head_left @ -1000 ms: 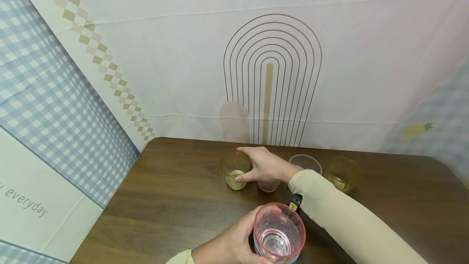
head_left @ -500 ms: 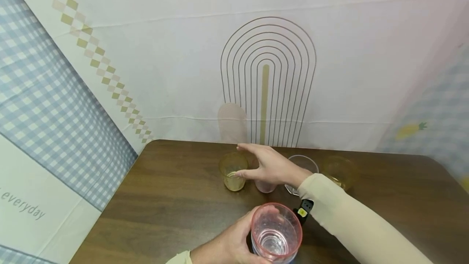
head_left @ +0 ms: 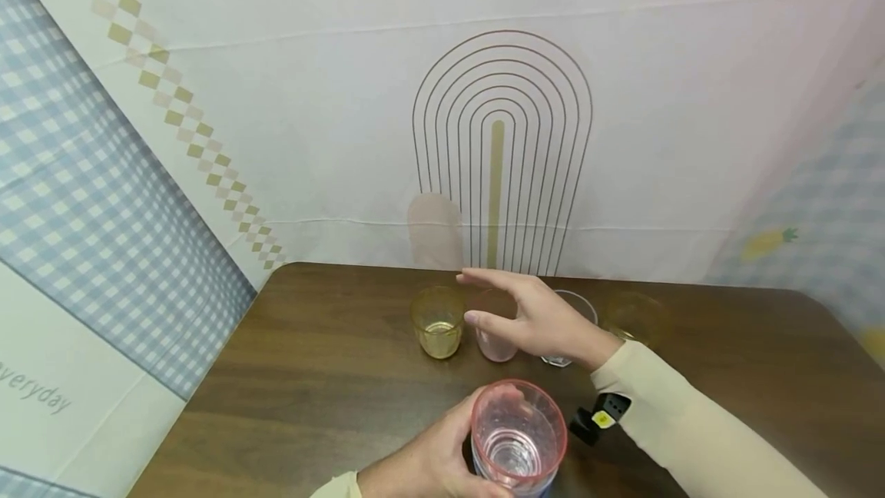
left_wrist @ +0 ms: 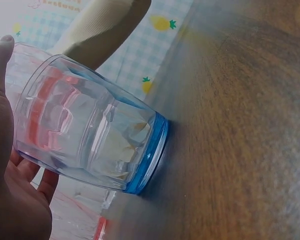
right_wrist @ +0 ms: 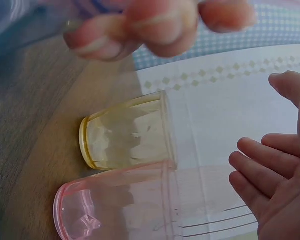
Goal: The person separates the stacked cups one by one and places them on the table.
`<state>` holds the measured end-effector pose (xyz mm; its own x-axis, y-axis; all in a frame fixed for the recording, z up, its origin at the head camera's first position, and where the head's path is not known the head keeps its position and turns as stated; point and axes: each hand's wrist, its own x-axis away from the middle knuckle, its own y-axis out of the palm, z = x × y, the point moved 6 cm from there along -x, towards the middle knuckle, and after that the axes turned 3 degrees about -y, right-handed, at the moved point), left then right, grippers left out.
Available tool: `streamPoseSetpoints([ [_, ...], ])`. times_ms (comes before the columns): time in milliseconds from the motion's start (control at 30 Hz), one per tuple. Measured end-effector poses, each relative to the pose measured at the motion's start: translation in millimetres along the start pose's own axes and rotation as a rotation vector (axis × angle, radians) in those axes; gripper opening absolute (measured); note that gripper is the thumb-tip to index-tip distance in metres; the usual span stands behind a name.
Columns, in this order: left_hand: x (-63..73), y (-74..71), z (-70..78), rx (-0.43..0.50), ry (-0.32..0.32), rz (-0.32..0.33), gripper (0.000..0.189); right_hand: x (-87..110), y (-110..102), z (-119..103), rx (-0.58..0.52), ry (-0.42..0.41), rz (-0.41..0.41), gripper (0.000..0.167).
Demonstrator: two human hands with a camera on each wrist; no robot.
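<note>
My left hand [head_left: 452, 448] grips a stack of clear tumblers near the front of the table. A pink-rimmed tumbler [head_left: 517, 444] sits inside one with a blue base [left_wrist: 149, 155], whose base is just above or on the tabletop; I cannot tell which. My right hand [head_left: 542, 317], fingers extended and thumb apart, hovers over the row at the back, holding nothing. Left of it stands an upright yellow tumbler [head_left: 439, 333]. Behind and below the hand is a pink tumbler [head_left: 495, 346], partly hidden. A colourless tumbler [head_left: 583, 304] is also partly covered by the hand.
At the row's right end stands another yellow vessel [head_left: 643, 313], partly hidden by the right sleeve [head_left: 691, 413]. The brown wooden table [head_left: 311, 375] meets a patterned cloth [head_left: 332, 129] at its back edge.
My right hand has come away from the left yellow tumbler and moved right, over the pink tumbler. That yellow tumbler stays standing. My left hand keeps holding the stack almost still.
</note>
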<state>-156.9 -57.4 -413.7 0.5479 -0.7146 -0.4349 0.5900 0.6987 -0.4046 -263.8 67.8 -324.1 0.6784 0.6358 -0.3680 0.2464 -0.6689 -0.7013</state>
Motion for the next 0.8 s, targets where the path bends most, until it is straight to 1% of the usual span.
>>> streamPoseSetpoints([
  [67, 0.0, 0.3, -0.2, 0.028, -0.008, 0.002, 0.095, 3.2, -4, -3, -0.013, -0.004, 0.008, 0.057],
  [167, -0.3, 0.6, 0.4, 0.04, -0.008, 0.004, 0.096, 7.4, -8, -6, -0.023, -0.014, 0.019, 0.055],
  [400, -1.5, 1.6, 0.5, 0.03, -0.013, -0.002, 0.096, 19.3, -18, -7, -0.028, 0.006, 0.034, 0.055],
  [533, -0.9, 1.9, 0.4, 0.006, -0.012, 0.004, 0.096, 26.3, -22, -7, -0.048, -0.014, 0.045, 0.052],
  [600, -0.2, 1.9, 0.4, 0.01, -0.016, 0.009, 0.096, 29.9, -24, -8, -0.061, -0.026, 0.049, 0.051],
  [633, 0.2, 1.8, 0.3, 0.017, -0.02, 0.012, 0.096, 31.7, -24, -9, -0.065, -0.03, 0.05, 0.051],
  [767, 1.0, 1.9, -1.2, 0.112, -0.06, 0.015, 0.094, 38.9, -27, -10, -0.08, -0.044, 0.058, 0.051],
  [800, 0.9, 2.1, -1.2, 0.112, -0.059, 0.014, 0.094, 40.5, -27, -11, -0.085, -0.045, 0.059, 0.051],
])
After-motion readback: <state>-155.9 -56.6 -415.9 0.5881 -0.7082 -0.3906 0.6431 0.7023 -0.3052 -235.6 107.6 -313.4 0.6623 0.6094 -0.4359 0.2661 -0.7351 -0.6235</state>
